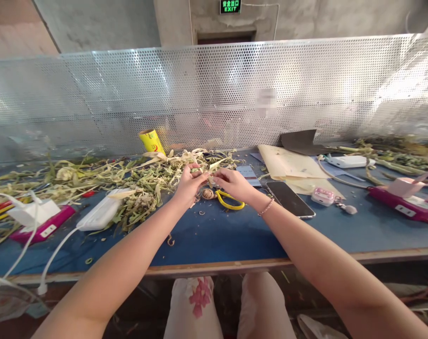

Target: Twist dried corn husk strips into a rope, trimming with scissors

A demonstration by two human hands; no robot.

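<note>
Left hand (192, 184): fingers bent, can't tell if gripping
Right hand (232, 182): close to left, can't tell either
Yellow loop (231, 206): just by right hand

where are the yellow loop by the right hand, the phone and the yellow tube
Yellow loop (231, 207): head view, on the near side of its band.
Phone (290, 199): head view, middle of its dark screen.
Yellow tube (152, 142): head view, on its outer wall.

Below the right grip (234, 183) we have a blue worktop (207, 242); beyond that grip, a perforated metal screen (228, 84), glaring far to the right, then grey concrete walls (111, 23) and a lit green exit sign (230, 6) high up.
</note>
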